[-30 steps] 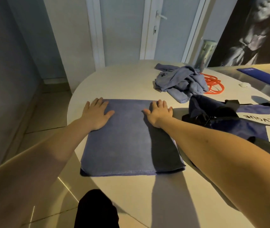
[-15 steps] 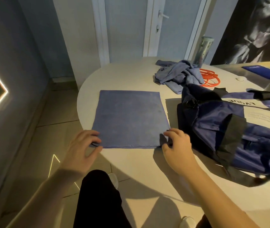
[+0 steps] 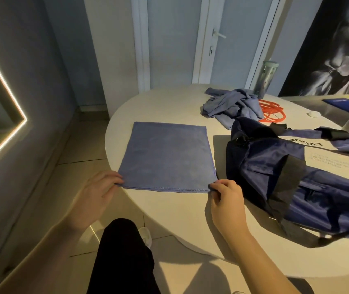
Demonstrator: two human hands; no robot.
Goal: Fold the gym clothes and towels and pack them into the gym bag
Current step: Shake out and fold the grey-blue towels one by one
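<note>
– Left grip first: how does it stand?
– Clamped. Its fingers curl onto the near left corner of the blue towel, with most of the palm out past the rim of the desk.
– And the right grip?
– Pinching the near right corner of the same towel between thumb and fingertips. The towel lies flat as a folded rectangle, stretching away from both grips, with its stitched hem running between them.
– Where is the gym bag?
– Just to the right of the right grip, apart from the towel. It is dark blue with black straps and lies slumped on its side. A pale panel with lettering faces up further right.
– Anything in it?
– I cannot tell; no open mouth shows its inside.
– What about the other clothes?
– A crumpled grey-blue heap of clothes sits well beyond the right grip, past the bag's far end. It is unfolded and outside the bag. An orange cord lies coiled against its right side.
– Other containers?
– A tall tumbler stands upright behind that heap. Its contents cannot be made out.
</note>
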